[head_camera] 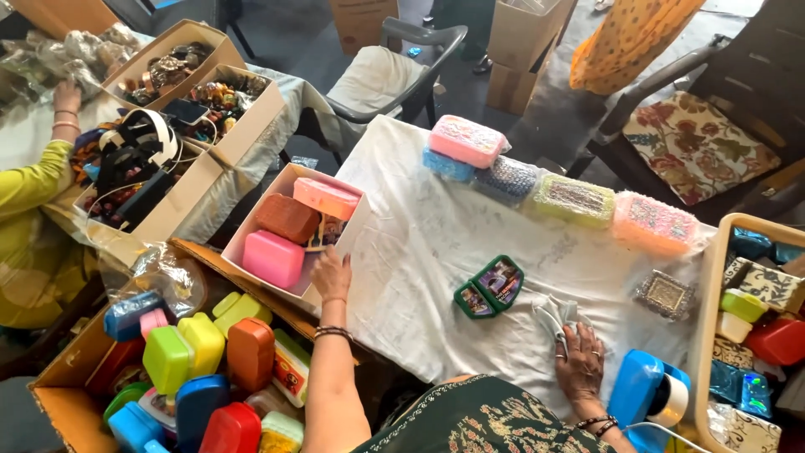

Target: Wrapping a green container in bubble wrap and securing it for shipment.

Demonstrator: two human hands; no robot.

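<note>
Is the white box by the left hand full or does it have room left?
Room left: the white box holds three soap-like boxes, bare floor showing by the left hand.
</note>
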